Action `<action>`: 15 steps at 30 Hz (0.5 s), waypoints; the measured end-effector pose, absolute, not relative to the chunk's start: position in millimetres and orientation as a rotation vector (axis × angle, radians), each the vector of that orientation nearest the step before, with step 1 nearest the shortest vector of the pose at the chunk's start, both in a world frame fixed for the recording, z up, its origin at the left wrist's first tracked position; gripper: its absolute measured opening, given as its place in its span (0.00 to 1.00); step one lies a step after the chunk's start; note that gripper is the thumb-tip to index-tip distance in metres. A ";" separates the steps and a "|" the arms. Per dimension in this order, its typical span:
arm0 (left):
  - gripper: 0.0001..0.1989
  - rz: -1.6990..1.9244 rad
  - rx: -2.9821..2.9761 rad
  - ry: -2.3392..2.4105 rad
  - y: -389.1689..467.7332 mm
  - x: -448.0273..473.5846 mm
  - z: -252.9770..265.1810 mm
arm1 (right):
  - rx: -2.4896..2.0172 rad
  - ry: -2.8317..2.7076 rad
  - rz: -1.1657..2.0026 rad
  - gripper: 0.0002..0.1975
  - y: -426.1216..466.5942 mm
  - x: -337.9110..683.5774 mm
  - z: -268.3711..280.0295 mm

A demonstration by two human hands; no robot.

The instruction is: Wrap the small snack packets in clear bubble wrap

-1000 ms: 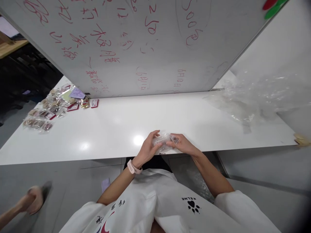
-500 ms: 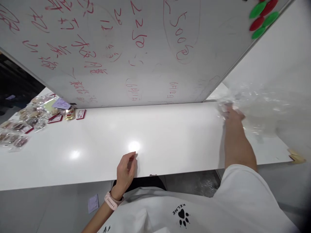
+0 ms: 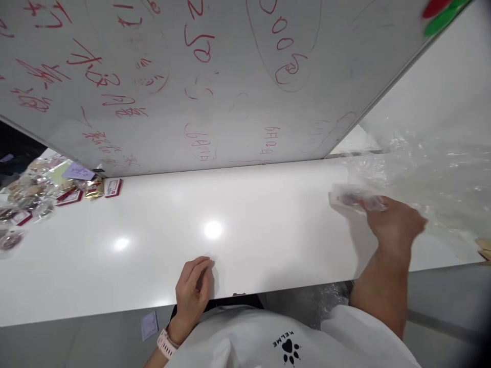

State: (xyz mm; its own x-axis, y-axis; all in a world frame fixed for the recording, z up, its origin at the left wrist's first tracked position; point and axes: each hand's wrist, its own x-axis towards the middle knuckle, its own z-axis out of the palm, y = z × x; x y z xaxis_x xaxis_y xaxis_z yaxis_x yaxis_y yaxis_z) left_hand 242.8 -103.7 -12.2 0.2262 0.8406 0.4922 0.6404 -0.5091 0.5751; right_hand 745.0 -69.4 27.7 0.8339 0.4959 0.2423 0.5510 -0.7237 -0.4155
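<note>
My right hand (image 3: 395, 220) is closed on a small clear plastic packet (image 3: 355, 198) with something dark inside, blurred by motion. It holds the packet just above the right part of the white table (image 3: 261, 220). Near the front edge, my left hand (image 3: 194, 286) rests on the table, fingers loosely curled with a gap to the thumb and nothing between them. A pink watch band (image 3: 166, 343) is on that wrist. Beyond the right hand lies a large heap of clear plastic film or bags (image 3: 437, 174).
A whiteboard (image 3: 230, 117) with red handwriting stands along the table's back. At the far left are several small packets (image 3: 32, 191), red-and-white boxes (image 3: 113, 187) and a purple card (image 3: 79, 171). Another purple card (image 3: 149, 325) lies on the floor. Crumpled plastic (image 3: 333, 301) is below the table.
My right hand has come back from the plastic heap toward me, now with a small packet in it. My left hand stays by the table edge. The camera view has shifted slightly.
</note>
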 end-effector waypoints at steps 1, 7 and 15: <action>0.13 1.159 2.250 1.398 -103.8 242.6 -12.7 | -2.427 -0.741 -0.217 0.17 -65.5 745.5 34.5; 0.15 1.154 2.271 1.368 -104.3 239.0 -17.2 | -1.832 -0.419 0.154 0.22 64.7 810.8 77.8; 0.15 1.140 2.267 1.395 -103.8 240.5 -15.8 | -2.047 -0.820 0.281 0.23 172.8 832.6 32.0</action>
